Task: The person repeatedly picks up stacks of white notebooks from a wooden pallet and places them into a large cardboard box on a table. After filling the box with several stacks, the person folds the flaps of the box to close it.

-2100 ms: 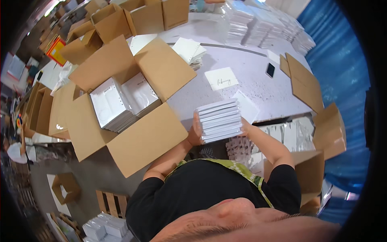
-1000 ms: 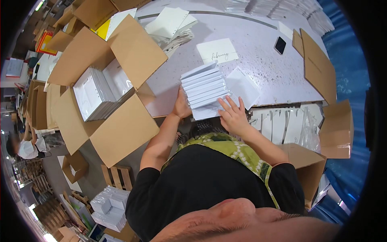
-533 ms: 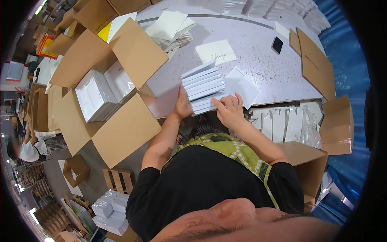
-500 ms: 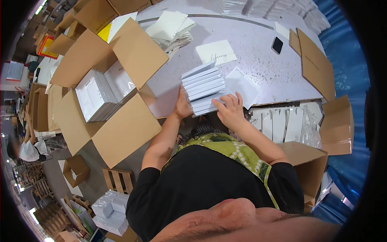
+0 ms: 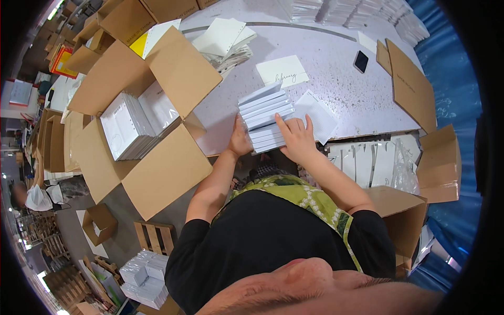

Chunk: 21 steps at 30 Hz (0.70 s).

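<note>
A stack of white paper packs in clear film (image 5: 265,107) stands at the table's front edge, edges up and fanned a little. My left hand (image 5: 240,139) is closed around the stack's left side, its fingers partly hidden. My right hand (image 5: 299,139) lies at the stack's right side, fingers apart, the index finger stretched out onto the packs' edges. White sheets (image 5: 320,118) lie beside the stack on the right. Behind it is a white card with handwriting-style print (image 5: 283,71).
An open cardboard box (image 5: 165,178) with packs (image 5: 126,128) stands at the left. Loose sheets (image 5: 223,39) are piled behind. A phone (image 5: 360,61) and flattened cardboard (image 5: 412,92) lie at the right. Another carton (image 5: 401,220) stands by my right arm.
My right hand's fingers have shifted up along the packs, and the index finger now points onto the middle of the stack. The nearer packs look more evenly spread. My left hand keeps its hold.
</note>
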Available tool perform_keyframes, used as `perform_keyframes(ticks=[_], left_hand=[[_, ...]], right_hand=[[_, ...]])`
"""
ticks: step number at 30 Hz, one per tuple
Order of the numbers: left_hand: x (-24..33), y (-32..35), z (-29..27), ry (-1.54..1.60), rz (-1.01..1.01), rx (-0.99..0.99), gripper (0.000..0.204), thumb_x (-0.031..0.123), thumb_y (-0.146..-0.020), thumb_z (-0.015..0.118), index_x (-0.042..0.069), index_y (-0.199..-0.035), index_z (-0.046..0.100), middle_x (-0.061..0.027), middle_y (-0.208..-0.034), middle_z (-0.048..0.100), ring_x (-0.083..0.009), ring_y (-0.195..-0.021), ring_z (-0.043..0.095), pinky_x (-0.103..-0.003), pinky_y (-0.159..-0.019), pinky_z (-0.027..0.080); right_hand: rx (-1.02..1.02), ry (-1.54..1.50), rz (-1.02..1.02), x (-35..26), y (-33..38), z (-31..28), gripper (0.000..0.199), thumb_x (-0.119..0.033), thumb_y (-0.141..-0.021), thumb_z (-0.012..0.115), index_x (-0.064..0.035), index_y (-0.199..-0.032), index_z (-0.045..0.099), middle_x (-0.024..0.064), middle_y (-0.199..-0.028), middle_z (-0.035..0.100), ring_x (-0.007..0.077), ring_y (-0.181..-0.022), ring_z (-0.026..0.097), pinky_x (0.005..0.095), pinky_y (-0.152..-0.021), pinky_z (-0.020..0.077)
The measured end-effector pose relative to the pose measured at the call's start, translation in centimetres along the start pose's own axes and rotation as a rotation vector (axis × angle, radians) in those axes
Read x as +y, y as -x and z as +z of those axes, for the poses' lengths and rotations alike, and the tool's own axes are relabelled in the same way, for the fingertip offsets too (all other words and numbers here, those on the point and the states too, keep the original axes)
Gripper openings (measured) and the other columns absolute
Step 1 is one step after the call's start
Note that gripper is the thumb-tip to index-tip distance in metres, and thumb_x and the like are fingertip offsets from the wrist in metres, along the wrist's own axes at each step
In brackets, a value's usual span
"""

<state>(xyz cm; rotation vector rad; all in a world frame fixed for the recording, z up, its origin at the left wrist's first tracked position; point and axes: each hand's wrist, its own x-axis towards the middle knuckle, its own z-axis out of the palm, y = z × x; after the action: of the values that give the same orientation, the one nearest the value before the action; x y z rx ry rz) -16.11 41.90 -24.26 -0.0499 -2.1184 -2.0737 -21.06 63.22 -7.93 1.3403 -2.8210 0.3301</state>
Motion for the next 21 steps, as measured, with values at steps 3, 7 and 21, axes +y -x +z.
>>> perform_keyframes(ticks=[3, 7, 21], left_hand=[[0.0, 0.0, 0.0, -0.002, 0.004, 0.001, 0.097, 0.017, -0.068, 0.088, -0.002, -0.14, 0.027, -0.018, -0.135, 0.048, -0.0292, -0.126, 0.048, -0.039, -0.108, 0.039], [-0.1, -0.1, 0.1, -0.004, 0.004, 0.004, 0.096, 0.017, -0.068, 0.088, -0.002, -0.14, 0.028, -0.0182, -0.135, 0.048, -0.0297, -0.126, 0.048, -0.039, -0.108, 0.039], [-0.3, 0.0, 0.0, -0.016, 0.014, 0.005, 0.093, 0.018, -0.068, 0.087, -0.002, -0.14, 0.031, -0.0189, -0.135, 0.048, -0.0314, -0.126, 0.047, -0.04, -0.108, 0.038]], right_hand=[[0.06, -0.014, -0.044, 0.6, 0.3, 1.2, 0.082, -0.018, -0.062, 0.081, -0.0095, -0.137, 0.049, 0.0078, -0.119, 0.052, 0.0277, -0.121, 0.047, 0.064, -0.108, 0.0264], [0.187, -0.01, -0.116, 1.2, 0.4, 1.4, 0.071, -0.018, -0.062, 0.081, -0.0084, -0.128, 0.055, 0.0105, -0.128, 0.05, 0.0309, -0.13, 0.042, 0.061, -0.11, 0.0255], [0.05, 0.009, -0.104, 1.3, -2.8, -0.5, 0.084, -0.021, -0.06, 0.081, -0.0054, -0.136, 0.05, 0.0066, -0.112, 0.052, 0.0252, -0.111, 0.05, 0.0533, -0.098, 0.0346]])
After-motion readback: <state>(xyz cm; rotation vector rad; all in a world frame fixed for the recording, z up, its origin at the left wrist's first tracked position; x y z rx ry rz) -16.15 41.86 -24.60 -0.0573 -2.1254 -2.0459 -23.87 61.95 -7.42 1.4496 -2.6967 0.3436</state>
